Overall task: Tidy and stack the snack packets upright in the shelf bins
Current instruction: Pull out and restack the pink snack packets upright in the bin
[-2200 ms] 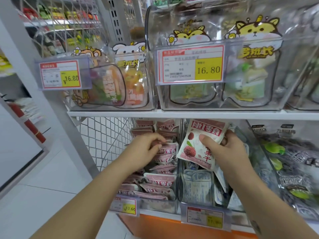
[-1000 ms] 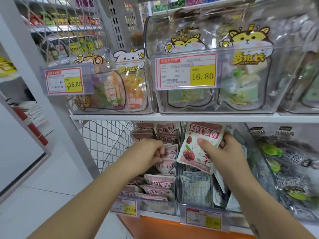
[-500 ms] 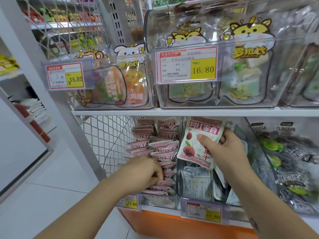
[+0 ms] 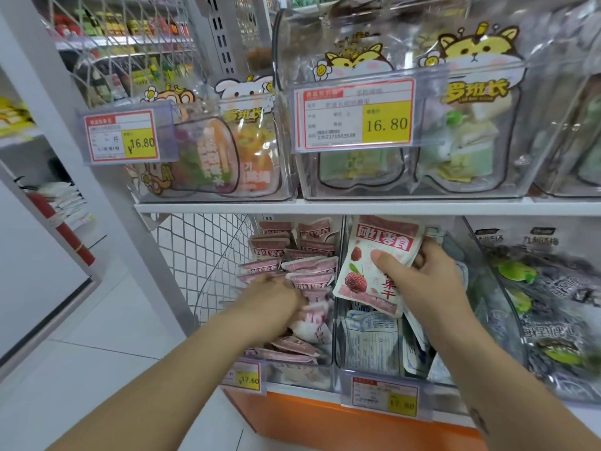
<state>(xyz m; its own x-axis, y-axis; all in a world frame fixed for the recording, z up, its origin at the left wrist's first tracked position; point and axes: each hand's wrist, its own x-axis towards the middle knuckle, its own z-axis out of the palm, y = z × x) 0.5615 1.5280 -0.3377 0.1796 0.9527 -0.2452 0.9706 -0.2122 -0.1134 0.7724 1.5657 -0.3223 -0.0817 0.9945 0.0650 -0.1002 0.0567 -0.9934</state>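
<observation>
A person's right hand (image 4: 426, 281) holds a pink fruit packet (image 4: 370, 255) upright over the middle clear bin (image 4: 361, 362) on the lower shelf (image 4: 302, 390), thumb pressed on its front, fingers (image 4: 422, 252) curled behind. The left hand (image 4: 273, 301) reaches into the neighbouring left bin (image 4: 302, 372) among stacked pink packets (image 4: 312, 265). Its fingers are blurred, and whether they grip anything cannot be told. Price tags (image 4: 385, 393) hang on the bin fronts.

My left grip (image 4: 276, 301) is motion-blurred, its fingertips buried among the pink packets (image 4: 312, 271); I can't tell whether it holds one. My right grip (image 4: 422, 281) has its fingers mostly hidden behind the berry packet (image 4: 364, 288). The lower price tag (image 4: 385, 397) is too blurred to read. The dark-packet bin (image 4: 500, 307) runs off the right edge.
</observation>
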